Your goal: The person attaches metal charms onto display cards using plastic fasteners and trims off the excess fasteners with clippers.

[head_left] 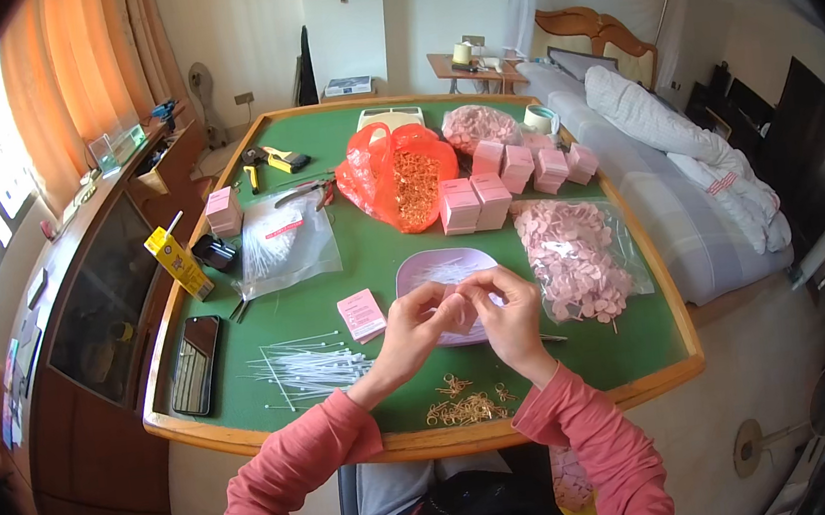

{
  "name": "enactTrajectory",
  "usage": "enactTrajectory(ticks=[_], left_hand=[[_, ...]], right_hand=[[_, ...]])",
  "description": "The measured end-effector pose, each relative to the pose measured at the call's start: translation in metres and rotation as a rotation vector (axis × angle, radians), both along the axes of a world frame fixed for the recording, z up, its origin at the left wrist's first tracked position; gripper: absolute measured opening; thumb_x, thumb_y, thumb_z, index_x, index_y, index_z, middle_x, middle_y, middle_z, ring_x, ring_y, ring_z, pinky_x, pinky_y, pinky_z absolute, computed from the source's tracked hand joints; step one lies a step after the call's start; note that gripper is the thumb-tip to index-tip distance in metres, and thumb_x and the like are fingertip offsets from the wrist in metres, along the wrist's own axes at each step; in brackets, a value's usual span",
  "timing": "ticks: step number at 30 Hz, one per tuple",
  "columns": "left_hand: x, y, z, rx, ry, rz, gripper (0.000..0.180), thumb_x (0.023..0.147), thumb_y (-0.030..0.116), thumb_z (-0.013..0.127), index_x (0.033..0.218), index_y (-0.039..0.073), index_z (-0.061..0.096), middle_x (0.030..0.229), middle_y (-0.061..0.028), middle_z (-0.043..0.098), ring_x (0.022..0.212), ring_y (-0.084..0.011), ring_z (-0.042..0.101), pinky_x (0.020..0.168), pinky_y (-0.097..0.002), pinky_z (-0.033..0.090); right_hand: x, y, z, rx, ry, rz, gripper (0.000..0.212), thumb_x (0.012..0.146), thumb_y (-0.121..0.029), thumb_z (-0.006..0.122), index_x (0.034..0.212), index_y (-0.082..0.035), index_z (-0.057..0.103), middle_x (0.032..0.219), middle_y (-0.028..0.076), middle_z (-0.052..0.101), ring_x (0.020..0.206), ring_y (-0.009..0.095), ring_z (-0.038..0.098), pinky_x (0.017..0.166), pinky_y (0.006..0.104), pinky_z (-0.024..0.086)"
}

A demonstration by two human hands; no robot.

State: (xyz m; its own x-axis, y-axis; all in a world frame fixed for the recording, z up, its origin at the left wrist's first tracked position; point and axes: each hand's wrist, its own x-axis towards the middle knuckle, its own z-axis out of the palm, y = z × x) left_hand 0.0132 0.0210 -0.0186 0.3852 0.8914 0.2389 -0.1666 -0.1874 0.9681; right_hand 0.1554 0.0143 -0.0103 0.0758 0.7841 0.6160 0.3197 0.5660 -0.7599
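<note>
Both hands meet over a lilac bowl (411,269) that holds thin white strips. My left hand (410,326) pinches a small pink card (459,320), and my right hand (507,316) grips it from the other side. The fingertips cover part of the card, and anything else between them is hidden. Left of my left hand lies a pink printed card stack (362,315). White plastic loop fasteners (315,366) are spread beside my left wrist. Small gold-coloured clasps (469,408) lie in a heap between my forearms, near the table's front edge.
On the green table (393,355) stand a red bag of gold clasps (415,187), pink card stacks (475,201), a clear bag of pink discs (579,260), a bag of white fasteners (280,236), pliers (272,160), a yellow drink carton (179,262) and a phone (198,365). A bed (667,190) adjoins the right.
</note>
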Motion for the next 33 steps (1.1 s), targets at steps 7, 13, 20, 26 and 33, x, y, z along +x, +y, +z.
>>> enactTrajectory(ticks=[7,13,20,26,33], left_hand=[[0.002,-0.002,0.006,0.289,0.269,0.21,0.016,0.08,0.011,0.061,0.086,-0.004,0.06,0.077,-0.0057,0.061,0.072,-0.0113,0.059,0.065,-0.0226,0.048],[0.009,-0.003,0.012,0.553,0.32,0.243,0.013,0.077,0.009,0.062,0.082,-0.002,0.063,0.075,-0.0121,0.061,0.065,-0.0177,0.061,0.058,-0.0288,0.048],[-0.003,0.009,0.0,0.054,0.054,-0.127,0.02,0.089,0.019,0.049,0.088,-0.001,0.054,0.078,-0.0056,0.062,0.074,-0.0101,0.059,0.06,-0.0246,0.044],[-0.006,0.006,0.009,-0.122,0.032,-0.207,0.023,0.089,0.023,0.051,0.092,0.001,0.057,0.077,-0.0027,0.06,0.068,-0.0059,0.055,0.054,-0.0183,0.04],[-0.003,0.003,0.008,-0.148,-0.037,-0.233,0.031,0.088,0.028,0.055,0.097,-0.002,0.057,0.076,-0.0006,0.058,0.065,-0.0054,0.053,0.055,-0.0198,0.042]], right_hand=[[0.006,0.001,-0.008,-0.192,0.118,0.121,0.006,0.079,-0.001,0.061,0.074,0.0,0.059,0.071,0.003,0.06,0.065,0.008,0.056,0.062,0.0219,0.045],[0.026,0.013,0.001,-0.186,0.665,0.14,0.01,0.087,-0.002,0.05,0.077,-0.003,0.051,0.073,0.003,0.051,0.066,0.008,0.046,0.062,0.0211,0.039],[0.022,0.005,0.013,-0.324,0.619,0.224,0.007,0.09,-0.012,0.049,0.086,-0.006,0.048,0.08,0.009,0.055,0.061,0.012,0.048,0.057,0.023,0.04],[0.024,0.001,0.021,-0.539,0.876,0.454,0.017,0.092,-0.026,0.046,0.09,-0.009,0.047,0.076,0.009,0.055,0.058,0.015,0.049,0.055,0.0236,0.041],[0.027,-0.001,0.013,-0.411,0.719,0.703,0.022,0.092,-0.028,0.047,0.085,-0.008,0.046,0.068,0.004,0.048,0.057,0.015,0.048,0.055,0.0231,0.04]])
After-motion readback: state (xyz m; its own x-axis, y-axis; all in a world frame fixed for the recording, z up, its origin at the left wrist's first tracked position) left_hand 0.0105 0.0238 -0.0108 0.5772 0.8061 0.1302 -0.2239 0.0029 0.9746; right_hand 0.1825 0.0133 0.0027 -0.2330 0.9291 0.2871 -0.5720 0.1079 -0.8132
